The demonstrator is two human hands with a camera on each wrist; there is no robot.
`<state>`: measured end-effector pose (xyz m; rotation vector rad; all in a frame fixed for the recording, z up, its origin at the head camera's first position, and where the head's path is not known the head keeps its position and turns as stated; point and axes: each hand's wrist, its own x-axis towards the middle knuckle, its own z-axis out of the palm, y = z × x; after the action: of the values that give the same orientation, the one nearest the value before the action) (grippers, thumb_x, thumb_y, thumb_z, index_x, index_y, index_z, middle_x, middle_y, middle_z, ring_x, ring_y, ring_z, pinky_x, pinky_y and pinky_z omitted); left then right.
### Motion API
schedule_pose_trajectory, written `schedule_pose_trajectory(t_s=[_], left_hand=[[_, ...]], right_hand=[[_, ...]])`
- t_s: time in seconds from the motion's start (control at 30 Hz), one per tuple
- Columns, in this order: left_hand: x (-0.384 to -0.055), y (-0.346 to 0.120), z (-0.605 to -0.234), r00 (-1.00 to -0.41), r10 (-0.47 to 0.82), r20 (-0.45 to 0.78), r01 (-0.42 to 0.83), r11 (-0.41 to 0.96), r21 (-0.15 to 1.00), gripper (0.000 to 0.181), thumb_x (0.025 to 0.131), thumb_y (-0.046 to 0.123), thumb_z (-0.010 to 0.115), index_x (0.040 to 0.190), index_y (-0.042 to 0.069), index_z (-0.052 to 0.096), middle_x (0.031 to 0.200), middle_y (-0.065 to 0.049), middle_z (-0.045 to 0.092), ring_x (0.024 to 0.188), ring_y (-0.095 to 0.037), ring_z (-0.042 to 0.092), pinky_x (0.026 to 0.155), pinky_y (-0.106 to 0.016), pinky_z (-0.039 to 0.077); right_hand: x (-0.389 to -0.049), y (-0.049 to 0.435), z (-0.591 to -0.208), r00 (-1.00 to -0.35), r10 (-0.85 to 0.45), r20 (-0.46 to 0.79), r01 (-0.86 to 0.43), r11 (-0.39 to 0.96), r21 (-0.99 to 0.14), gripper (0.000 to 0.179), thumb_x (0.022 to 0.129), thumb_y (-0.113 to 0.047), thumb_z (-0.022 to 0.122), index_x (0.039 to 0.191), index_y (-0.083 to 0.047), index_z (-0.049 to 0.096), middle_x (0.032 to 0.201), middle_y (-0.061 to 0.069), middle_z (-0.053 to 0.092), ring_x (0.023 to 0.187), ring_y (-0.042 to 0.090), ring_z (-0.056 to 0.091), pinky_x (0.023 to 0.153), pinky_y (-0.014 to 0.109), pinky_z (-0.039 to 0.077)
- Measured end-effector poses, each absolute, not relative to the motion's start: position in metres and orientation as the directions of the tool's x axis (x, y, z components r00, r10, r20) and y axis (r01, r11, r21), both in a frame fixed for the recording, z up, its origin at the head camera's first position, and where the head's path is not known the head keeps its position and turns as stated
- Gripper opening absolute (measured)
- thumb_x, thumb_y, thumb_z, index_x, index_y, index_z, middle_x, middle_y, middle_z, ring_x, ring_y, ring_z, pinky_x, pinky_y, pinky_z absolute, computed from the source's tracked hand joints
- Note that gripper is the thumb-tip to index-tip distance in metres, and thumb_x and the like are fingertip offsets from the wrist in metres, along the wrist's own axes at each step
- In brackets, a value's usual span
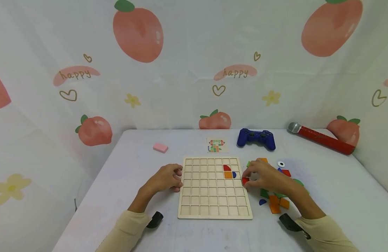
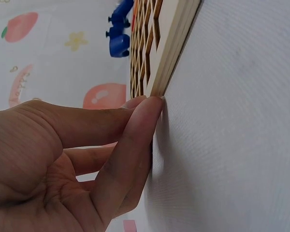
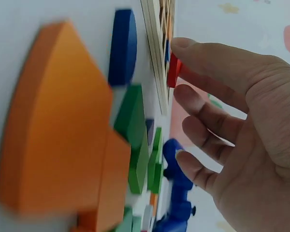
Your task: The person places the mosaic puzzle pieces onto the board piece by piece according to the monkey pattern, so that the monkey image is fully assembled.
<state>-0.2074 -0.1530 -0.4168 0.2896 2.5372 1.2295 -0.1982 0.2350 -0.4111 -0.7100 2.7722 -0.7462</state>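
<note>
A pale wooden grid board (image 1: 212, 201) lies on the table between the hands. My left hand (image 1: 167, 177) holds its left edge. In the left wrist view, the thumb and fingers (image 2: 135, 126) meet at the board's rim (image 2: 176, 43). My right hand (image 1: 265, 175) pinches a small red block (image 3: 174, 70) between thumb and forefinger, close by the board's right edge. Set in the grid's upper right cells are a red quarter-round piece (image 1: 226, 168), an orange square (image 1: 228, 174) and a blue half-round piece (image 1: 234, 174).
Under and around the right forearm lie several loose pieces, among them orange blocks (image 1: 274, 204) and a blue half-round (image 1: 262, 202). Behind the board are a pattern card (image 1: 216, 145), a blue game controller (image 1: 256, 138) and a pink block (image 1: 160, 147). A red microphone (image 1: 323, 139) lies back right.
</note>
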Motion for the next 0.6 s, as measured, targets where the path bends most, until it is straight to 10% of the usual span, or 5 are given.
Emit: schedule_pose_trajectory(t_s=[0.6], left_hand=[[-0.204, -0.151, -0.414, -0.928, 0.313, -0.201, 0.017, 0.577, 0.817, 0.060, 0.086, -0.009, 0.078, 0.142, -0.011, 0.055, 0.116, -0.013, 0.063, 0.084, -0.015, 0.068, 0.066, -0.027, 0.064]], right_hand=[[-0.209, 0.186, -0.410, -0.804, -0.594, -0.021, -0.514, 0.713, -0.477, 0.018, 0.090, -0.028, 0.086, 0.104, -0.017, 0.082, 0.099, -0.009, 0.067, 0.100, 0.016, 0.052, 0.087, 0.035, 0.051]])
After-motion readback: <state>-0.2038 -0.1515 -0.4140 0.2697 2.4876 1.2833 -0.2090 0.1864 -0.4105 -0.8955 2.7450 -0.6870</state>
